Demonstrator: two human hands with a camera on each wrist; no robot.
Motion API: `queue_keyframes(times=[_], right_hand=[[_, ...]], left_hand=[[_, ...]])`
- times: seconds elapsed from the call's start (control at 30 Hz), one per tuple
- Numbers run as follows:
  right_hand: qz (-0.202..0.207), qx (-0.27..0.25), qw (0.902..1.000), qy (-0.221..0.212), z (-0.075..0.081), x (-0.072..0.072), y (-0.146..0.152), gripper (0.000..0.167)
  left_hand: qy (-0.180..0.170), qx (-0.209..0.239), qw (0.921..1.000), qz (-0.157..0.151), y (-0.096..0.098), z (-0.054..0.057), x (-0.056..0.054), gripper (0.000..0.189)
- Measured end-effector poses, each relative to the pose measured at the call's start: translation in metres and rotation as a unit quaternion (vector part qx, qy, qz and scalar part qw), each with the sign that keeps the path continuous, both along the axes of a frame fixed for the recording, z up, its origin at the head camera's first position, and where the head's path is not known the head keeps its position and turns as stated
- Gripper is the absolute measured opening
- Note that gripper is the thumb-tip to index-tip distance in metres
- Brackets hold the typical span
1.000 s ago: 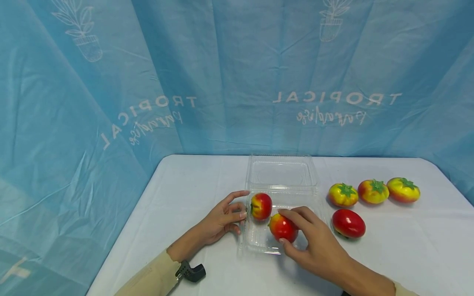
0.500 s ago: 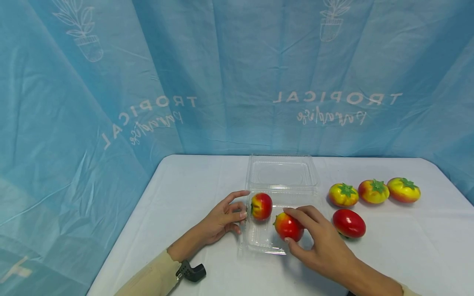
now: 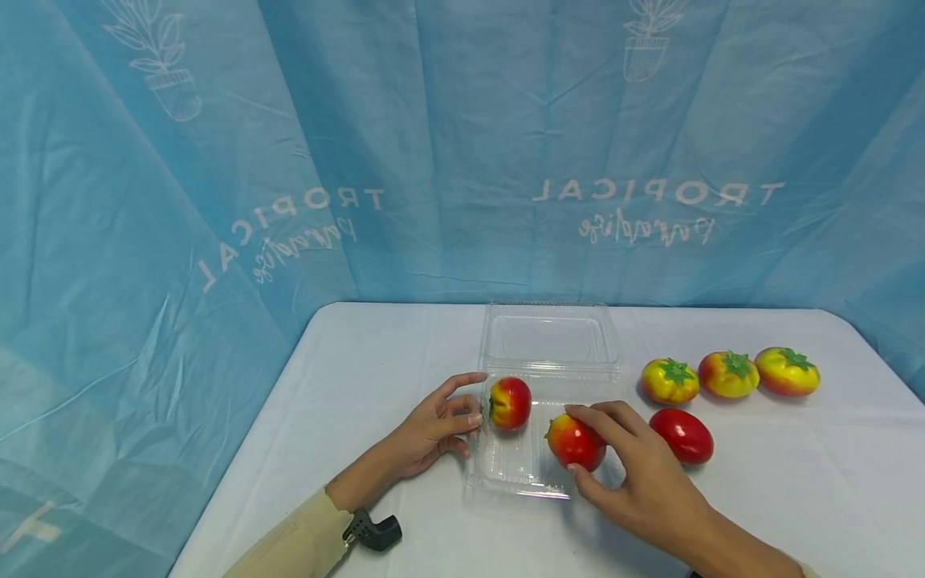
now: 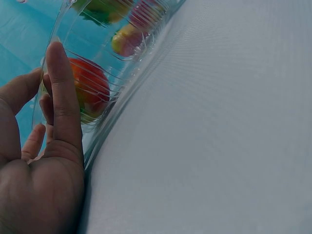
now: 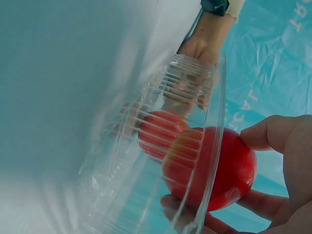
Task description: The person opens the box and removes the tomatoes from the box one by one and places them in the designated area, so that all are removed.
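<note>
A clear plastic clamshell box [image 3: 520, 479] lies with its lid [image 3: 549, 337] folded back. In its left part sits a glossy red-yellow tomato-like fruit [image 3: 511, 403]. My right hand [image 3: 636, 474] grips a second such fruit [image 3: 576, 443] between thumb and fingers at the box's near right. In the right wrist view, this fruit [image 5: 236, 165] is partly behind the clear wall, partly above the rim. My left hand [image 3: 426, 433] is at the box's left wall, index finger and thumb fairly straight against it; in the left wrist view its fingers [image 4: 63, 92] lie along the wall.
Right of the box, three yellow-red fruits with green leafy tops, the nearest one [image 3: 670, 380] included, stand in a row. A red oval fruit [image 3: 682, 436] lies in front of them, close to my right hand. Blue printed cloth [image 3: 448, 160] hangs behind the white table [image 3: 361, 345].
My right hand has moved slightly right with the tomato-like fruit in its grip, drawing away from the fruit at the left. The left hand and the box have stayed in place.
</note>
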State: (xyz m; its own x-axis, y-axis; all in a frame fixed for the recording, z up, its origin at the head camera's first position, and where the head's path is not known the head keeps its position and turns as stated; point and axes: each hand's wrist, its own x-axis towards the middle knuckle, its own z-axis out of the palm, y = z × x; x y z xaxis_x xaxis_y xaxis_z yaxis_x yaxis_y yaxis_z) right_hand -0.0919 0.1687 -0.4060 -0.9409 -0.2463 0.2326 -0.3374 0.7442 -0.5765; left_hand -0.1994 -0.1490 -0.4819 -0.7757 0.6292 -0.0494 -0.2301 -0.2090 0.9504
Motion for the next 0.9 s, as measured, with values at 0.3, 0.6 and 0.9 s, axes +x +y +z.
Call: queue_keyframes(times=[0.3, 0.6, 0.9], right_hand=[[-0.009, 0.009, 0.9997, 0.022, 0.001, 0.001, 0.009, 0.086], [-0.015, 0.013, 0.9988, 0.045, 0.001, 0.003, 0.017, 0.086], [-0.02, 0.016, 0.9974, 0.068, 0.003, 0.004, 0.026, 0.079]], left_hand=[[0.0, -0.003, 1.0, 0.0, 0.0, -0.001, 0.0, 0.072], [0.0, 0.0, 1.0, 0.001, 0.0, 0.0, 0.0, 0.071], [-0.001, 0.004, 1.0, 0.0, 0.0, -0.001, -0.001, 0.071]])
